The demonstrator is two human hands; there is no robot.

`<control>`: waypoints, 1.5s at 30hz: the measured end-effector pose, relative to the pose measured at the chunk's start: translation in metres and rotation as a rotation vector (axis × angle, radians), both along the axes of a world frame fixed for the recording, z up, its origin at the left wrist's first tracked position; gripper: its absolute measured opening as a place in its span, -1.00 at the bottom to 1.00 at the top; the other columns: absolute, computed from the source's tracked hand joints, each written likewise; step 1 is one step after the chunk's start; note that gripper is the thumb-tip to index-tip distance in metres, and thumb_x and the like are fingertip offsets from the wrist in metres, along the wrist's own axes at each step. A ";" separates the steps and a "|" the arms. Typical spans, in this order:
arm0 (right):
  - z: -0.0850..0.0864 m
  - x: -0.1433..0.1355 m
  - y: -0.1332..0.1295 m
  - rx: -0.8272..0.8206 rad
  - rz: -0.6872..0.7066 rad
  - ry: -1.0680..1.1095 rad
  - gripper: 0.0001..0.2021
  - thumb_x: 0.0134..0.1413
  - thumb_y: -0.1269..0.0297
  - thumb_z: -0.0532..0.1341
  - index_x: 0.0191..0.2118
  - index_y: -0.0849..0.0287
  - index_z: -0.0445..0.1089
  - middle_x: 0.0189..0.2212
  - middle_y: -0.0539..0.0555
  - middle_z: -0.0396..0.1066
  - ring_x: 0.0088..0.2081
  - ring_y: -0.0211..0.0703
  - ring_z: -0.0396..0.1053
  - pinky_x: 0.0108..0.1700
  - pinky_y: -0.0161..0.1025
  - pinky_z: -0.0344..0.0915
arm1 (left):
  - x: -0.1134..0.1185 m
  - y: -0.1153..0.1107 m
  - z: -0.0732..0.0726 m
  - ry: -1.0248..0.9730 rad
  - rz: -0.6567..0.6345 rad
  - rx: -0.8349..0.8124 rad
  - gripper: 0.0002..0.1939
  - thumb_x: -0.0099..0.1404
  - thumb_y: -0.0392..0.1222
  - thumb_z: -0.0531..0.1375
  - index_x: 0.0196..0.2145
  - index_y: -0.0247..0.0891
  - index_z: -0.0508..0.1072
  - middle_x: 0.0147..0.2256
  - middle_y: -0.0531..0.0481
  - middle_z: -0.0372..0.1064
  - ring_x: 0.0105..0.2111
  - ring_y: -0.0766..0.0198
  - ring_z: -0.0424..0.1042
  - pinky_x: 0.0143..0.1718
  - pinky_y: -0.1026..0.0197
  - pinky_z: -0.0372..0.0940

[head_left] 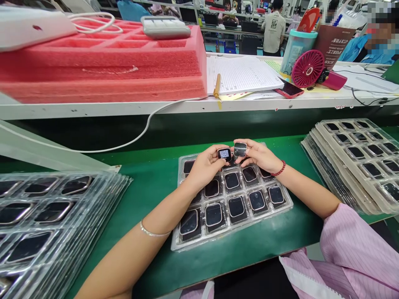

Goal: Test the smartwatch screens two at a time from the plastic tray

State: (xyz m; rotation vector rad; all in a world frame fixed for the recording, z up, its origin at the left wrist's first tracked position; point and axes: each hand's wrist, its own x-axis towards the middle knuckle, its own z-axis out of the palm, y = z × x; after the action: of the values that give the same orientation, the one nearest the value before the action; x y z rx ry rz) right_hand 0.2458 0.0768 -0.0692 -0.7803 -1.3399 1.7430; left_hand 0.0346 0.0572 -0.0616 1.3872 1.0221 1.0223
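My left hand (pixel 207 164) is closed on a smartwatch body (pixel 224 154) whose lit screen shows a square code. Close beside it, my right hand (pixel 260 155) grips a second smartwatch body (pixel 240 149) with a grey face and a pale metal rim. Both are held above a clear plastic tray (pixel 199 245), where rows of dark, square-faced watch bodies sit in pockets. My forearms and hands hide part of the tray's far rows and left side.
Stacked trays of watch bodies stand at left (pixel 102 224) and right (pixel 346 166). Over the green bench runs a white shelf (pixel 149 109) bearing red foam (pixel 156 89), papers (pixel 243 74), a pen (pixel 217 85), a phone (pixel 289 89) and a pink fan (pixel 308 68). A white cable (pixel 146 128) hangs down.
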 end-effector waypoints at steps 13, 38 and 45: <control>0.004 -0.002 -0.003 0.138 -0.083 -0.141 -0.80 0.18 0.28 0.20 -0.12 0.25 0.39 -0.33 0.05 0.56 -0.60 -0.43 0.38 -0.55 -0.47 0.36 | 0.001 -0.001 0.003 0.036 -0.021 0.000 -0.57 0.03 -0.20 0.27 -0.08 -0.27 0.43 -0.25 -0.05 0.53 -0.36 0.20 0.51 -0.29 0.17 0.39; 0.002 -0.006 -0.007 0.243 -0.053 -0.243 -0.75 0.11 0.41 0.20 -0.06 0.22 0.33 -0.28 0.05 0.53 -0.56 -0.41 0.38 -0.49 -0.43 0.40 | 0.000 -0.001 0.001 0.062 0.018 0.025 -0.71 0.14 -0.10 0.31 -0.18 -0.25 0.48 -0.37 -0.01 0.51 -0.45 0.24 0.47 -0.40 0.20 0.40; 0.001 -0.006 -0.008 0.286 -0.052 -0.256 -0.72 0.11 0.41 0.19 -0.03 0.22 0.33 -0.26 0.05 0.51 -0.54 -0.40 0.38 -0.48 -0.41 0.40 | 0.000 -0.002 0.001 0.070 0.027 0.026 -0.67 0.12 -0.10 0.32 -0.17 -0.27 0.47 -0.33 -0.04 0.53 -0.48 0.27 0.47 -0.51 0.27 0.30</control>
State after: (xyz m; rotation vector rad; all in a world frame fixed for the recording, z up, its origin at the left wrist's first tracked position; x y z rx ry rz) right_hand 0.2401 0.0691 -0.0685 -0.8856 -1.6794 1.4039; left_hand 0.0342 0.0557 -0.0610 1.4426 1.0848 1.0154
